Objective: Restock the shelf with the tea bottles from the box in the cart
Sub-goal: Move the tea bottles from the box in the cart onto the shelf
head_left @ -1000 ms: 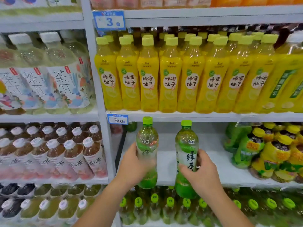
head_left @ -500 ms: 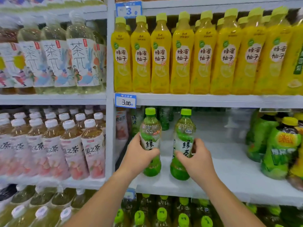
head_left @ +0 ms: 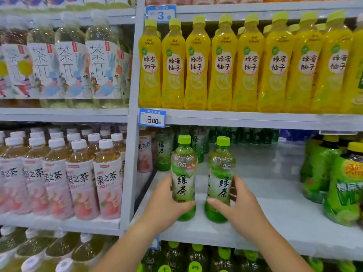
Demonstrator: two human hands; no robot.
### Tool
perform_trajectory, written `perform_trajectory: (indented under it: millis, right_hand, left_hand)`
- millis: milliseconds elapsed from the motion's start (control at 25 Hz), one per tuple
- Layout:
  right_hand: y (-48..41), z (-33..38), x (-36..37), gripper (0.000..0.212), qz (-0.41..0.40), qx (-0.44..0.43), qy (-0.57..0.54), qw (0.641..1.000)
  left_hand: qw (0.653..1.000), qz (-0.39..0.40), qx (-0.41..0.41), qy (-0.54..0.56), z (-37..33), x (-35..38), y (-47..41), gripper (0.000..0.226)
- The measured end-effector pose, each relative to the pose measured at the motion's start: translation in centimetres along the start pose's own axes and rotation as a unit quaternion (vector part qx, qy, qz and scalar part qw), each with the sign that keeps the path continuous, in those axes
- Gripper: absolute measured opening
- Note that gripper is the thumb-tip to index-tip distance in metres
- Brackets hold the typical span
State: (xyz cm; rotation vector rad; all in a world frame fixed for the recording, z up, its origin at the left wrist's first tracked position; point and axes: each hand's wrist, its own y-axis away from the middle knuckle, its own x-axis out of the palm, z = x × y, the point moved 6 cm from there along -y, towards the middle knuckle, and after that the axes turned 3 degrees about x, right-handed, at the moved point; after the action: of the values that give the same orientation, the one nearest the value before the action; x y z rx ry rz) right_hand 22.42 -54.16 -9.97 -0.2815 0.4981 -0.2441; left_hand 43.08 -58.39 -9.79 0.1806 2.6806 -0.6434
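Two green tea bottles with lime caps stand upright side by side near the front of the white middle shelf (head_left: 275, 218). My left hand (head_left: 165, 199) grips the left bottle (head_left: 183, 173) around its lower half. My right hand (head_left: 241, 203) grips the right bottle (head_left: 222, 175) the same way. Both bottle bases look level with the shelf surface; I cannot tell whether they touch it. A few more green tea bottles (head_left: 163, 152) stand at the back left of the same shelf. The cart and box are out of view.
Yellow honey-citron bottles (head_left: 222, 63) fill the shelf above. Fat green bottles (head_left: 334, 179) crowd the right end of the middle shelf. Peach tea bottles (head_left: 82, 177) sit in the left bay, past a white upright post (head_left: 128, 173). A price tag (head_left: 152, 117) hangs overhead.
Both hands carried the two bottles forward and down from in front of the shelf edge onto the middle shelf. The view has moved closer to the shelf.
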Motion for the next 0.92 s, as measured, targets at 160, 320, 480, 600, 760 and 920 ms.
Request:
perform_trajectory:
  millis: [160, 320, 480, 600, 760, 920]
  right_hand:
    - [-1.4, -2.0, 0.6, 0.050, 0.025, 0.014, 0.024, 0.999]
    - [-6.6, -2.8, 2.2, 0.044, 0.021, 0.011, 0.041, 0.999]
    - [-10.9, -4.2, 3.9, 0.043, -0.011, 0.016, 0.020, 1.000]
    - [-13.8, -4.9, 5.1, 0.043, -0.021, 0.028, 0.003, 0.999]
    - [-17.7, -5.7, 6.3, 0.046, -0.013, 0.032, 0.007, 0.999]
    - [-20.1, -6.6, 7.2, 0.043, -0.021, 0.024, 0.000, 0.999]
  left_hand:
    - [0.998, -0.039, -0.005, -0.056, 2.0, 0.0, -0.2, 0.042]
    - [0.997, -0.065, -0.018, -0.041, 3.8, 0.3, -4.0, 0.045]
    - [0.992, -0.081, -0.035, -0.086, 5.6, 0.5, -8.7, 0.043]
    - [0.988, -0.088, -0.053, -0.119, 7.4, 1.0, -11.9, 0.042]
    - [0.979, -0.106, -0.081, -0.153, 9.1, 1.8, -15.3, 0.045]
    - [0.971, -0.142, -0.070, -0.178, 9.8, 2.3, -16.9, 0.046]
